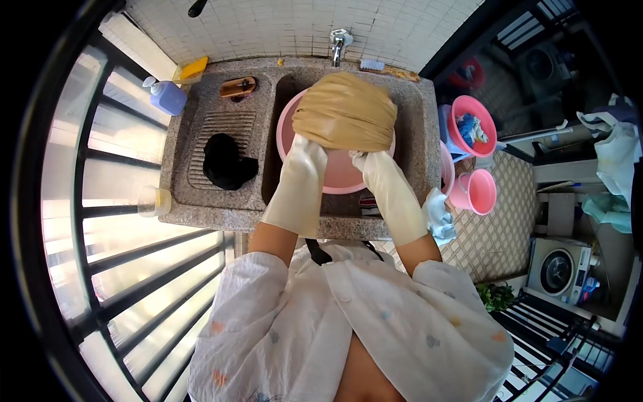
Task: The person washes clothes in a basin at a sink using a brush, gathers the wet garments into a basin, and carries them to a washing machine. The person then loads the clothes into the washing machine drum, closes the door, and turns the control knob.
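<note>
Left hand [310,149], right hand [369,163] apparently pinch tan cloth [345,110] — fingertips mostly hidden; washer [556,271] too small to read.

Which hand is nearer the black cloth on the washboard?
Left. The left hand is right of the black cloth, holding the tan fabric; the right hand is farther right, holding the same fabric.

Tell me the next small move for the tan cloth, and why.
Probably lower the tan cloth into the pink basin: the left hand and right hand grip its near edge, and it appears held over that basin.
</note>
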Demonstrator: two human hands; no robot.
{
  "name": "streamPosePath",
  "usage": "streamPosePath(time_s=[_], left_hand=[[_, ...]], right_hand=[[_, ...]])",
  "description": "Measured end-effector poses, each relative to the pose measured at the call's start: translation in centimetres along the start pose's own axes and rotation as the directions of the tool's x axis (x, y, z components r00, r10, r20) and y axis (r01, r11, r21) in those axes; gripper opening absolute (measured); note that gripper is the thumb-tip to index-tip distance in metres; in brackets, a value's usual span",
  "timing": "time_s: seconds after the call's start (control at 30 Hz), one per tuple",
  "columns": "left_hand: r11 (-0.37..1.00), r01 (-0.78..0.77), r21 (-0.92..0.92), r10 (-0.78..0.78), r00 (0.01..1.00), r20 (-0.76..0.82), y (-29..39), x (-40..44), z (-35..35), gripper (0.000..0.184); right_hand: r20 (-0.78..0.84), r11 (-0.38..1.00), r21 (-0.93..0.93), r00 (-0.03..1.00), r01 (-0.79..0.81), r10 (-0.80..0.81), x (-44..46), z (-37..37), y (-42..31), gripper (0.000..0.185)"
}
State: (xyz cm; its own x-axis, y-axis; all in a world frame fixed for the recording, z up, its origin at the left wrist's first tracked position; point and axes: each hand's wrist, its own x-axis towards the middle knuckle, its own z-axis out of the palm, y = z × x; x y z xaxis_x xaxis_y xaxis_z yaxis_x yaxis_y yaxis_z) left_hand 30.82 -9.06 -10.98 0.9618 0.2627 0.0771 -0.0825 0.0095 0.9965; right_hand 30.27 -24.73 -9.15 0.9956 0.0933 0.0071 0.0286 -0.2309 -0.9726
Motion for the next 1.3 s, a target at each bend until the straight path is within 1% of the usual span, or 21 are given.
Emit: streamPosePath(time_s=[0.17, 0.23, 0.27, 0.3, 0.33, 0.43, 0.47, 0.53, 0.57, 0.6, 0.67, 0.73, 0.8, 0.87, 0.93, 1.0, 1.07, 1.17, 1.2, 1.27, 1.3], left_hand=[[0.776, -0.445, 0.447, 0.441, 0.889, 0.12, -5.0, 2.0, -1.4, 0.036], [0.97, -0.156, -0.186, 0.16, 0.987, 0.006, -1.1, 1.1, -2.5, 0.039], [0.647, 0.168, -0.743, -0.146, 0.985, 0.095, 1.4, 0.6, -3.0, 0.043], [0.808, 0.064, -0.586, -0.033, 0.997, 0.064, 2.6, 0.0, -3.2, 0.039], [0.806, 0.068, -0.588, -0.042, 0.997, 0.058, 2.7, 0.1, -3.3, 0.039], [0.991, 0.039, -0.128, -0.052, 0.994, -0.099, 3.6, -0.7, -2.6, 0.032], [0.992, 0.035, -0.124, -0.048, 0.994, -0.099, 4.1, -0.5, -2.8, 0.032], [0.969, -0.097, 0.226, 0.096, 0.995, 0.014, 4.4, -0.5, -2.8, 0.032], [0.992, 0.122, -0.015, -0.121, 0.992, 0.042, 3.2, 0.3, -2.7, 0.036], [0.992, 0.124, -0.015, -0.123, 0.992, 0.037, 1.8, 0.6, -2.5, 0.036], [0.817, 0.16, -0.554, -0.137, 0.987, 0.083, 0.7, 1.2, -2.2, 0.039], [0.847, 0.071, -0.526, -0.012, 0.993, 0.115, 0.6, 0.6, -1.5, 0.043], [0.989, -0.1, -0.105, 0.126, 0.951, 0.281, 2.5, 0.7, -0.3, 0.04], [0.891, -0.345, 0.296, 0.173, 0.86, 0.481, 5.0, 1.4, 0.8, 0.037], [0.756, -0.48, 0.445, 0.159, 0.795, 0.586, 7.6, 1.5, 1.7, 0.035], [0.624, -0.33, 0.708, 0.001, 0.907, 0.422, 10.1, -0.3, 2.6, 0.039], [0.698, -0.362, 0.617, 0.132, 0.913, 0.386, 8.8, -0.8, 3.3, 0.043], [0.751, -0.314, 0.581, 0.005, 0.882, 0.47, 8.7, -1.6, 3.7, 0.045], [0.857, -0.17, 0.486, -0.089, 0.88, 0.466, 7.8, -2.1, 4.1, 0.047], [0.927, -0.033, 0.373, -0.171, 0.849, 0.5, 4.4, -2.6, 3.7, 0.05], [0.905, 0.419, -0.069, -0.356, 0.837, 0.415, 1.5, -2.7, 2.4, 0.052]], right_hand=[[0.272, 0.998, 0.048, 0.962, -0.046, 0.031, -1.8, -3.6, -0.2, 0.086], [0.455, 0.899, 0.269, 0.868, -0.346, 0.198, -2.7, -6.7, -0.2, 0.084], [0.545, 0.716, 0.45, 0.799, -0.533, 0.253, -2.9, -7.9, -0.7, 0.077], [0.366, 0.576, 0.454, 0.732, -0.679, 0.574, -2.5, -6.9, -4.4, 0.076], [0.368, 0.574, 0.447, 0.726, -0.686, 0.581, -1.7, -6.7, -5.4, 0.076], [0.437, 0.486, 0.564, 0.74, -0.668, 0.511, 0.7, -5.1, -5.3, 0.075], [0.392, 0.555, 0.543, 0.774, -0.631, 0.496, 1.3, -4.1, -5.3, 0.07], [0.341, 0.614, 0.52, 0.803, -0.594, 0.488, 0.9, -2.4, -5.2, 0.066], [0.245, 0.616, 0.558, 0.82, -0.556, 0.518, 0.8, -1.7, -5.5, 0.063], [0.15, 0.617, 0.594, 0.824, -0.516, 0.546, 0.5, -1.0, -5.9, 0.06], [0.038, 0.607, 0.628, 0.798, -0.488, 0.602, 1.0, -0.2, -6.4, 0.051], [-0.102, 0.857, 0.444, 0.935, -0.263, 0.34, 2.5, -0.2, -3.0, 0.042], [-0.094, 0.867, 0.461, 0.96, -0.191, 0.262, 3.1, -0.1, -0.7, 0.036], [-0.09, 0.87, 0.479, 0.98, -0.113, 0.177, 3.1, -0.4, -0.4, 0.03], [-0.105, 0.973, 0.228, 0.992, -0.043, 0.068, 2.5, -0.7, -0.8, 0.025], [-0.049, 0.979, 0.199, 0.998, 0.037, -0.028, 3.3, -0.6, 2.7, 0.024], [-0.049, 0.991, 0.051, 0.992, 0.12, -0.118, 1.9, -1.1, 0.7, 0.023], [0.033, 0.936, -0.314, 0.987, 0.161, -0.158, 1.7, -2.9, 0.0, 0.034], [0.005, 0.936, -0.319, 0.988, 0.15, -0.157, 1.8, -3.5, 0.3, 0.034], [0.001, 0.979, 0.176, 0.995, -0.101, 0.103, 2.6, -5.0, 1.1, 0.041], [-0.047, 0.956, 0.181, 0.969, -0.229, 0.241, 0.9, -7.4, -3.9, 0.046]])
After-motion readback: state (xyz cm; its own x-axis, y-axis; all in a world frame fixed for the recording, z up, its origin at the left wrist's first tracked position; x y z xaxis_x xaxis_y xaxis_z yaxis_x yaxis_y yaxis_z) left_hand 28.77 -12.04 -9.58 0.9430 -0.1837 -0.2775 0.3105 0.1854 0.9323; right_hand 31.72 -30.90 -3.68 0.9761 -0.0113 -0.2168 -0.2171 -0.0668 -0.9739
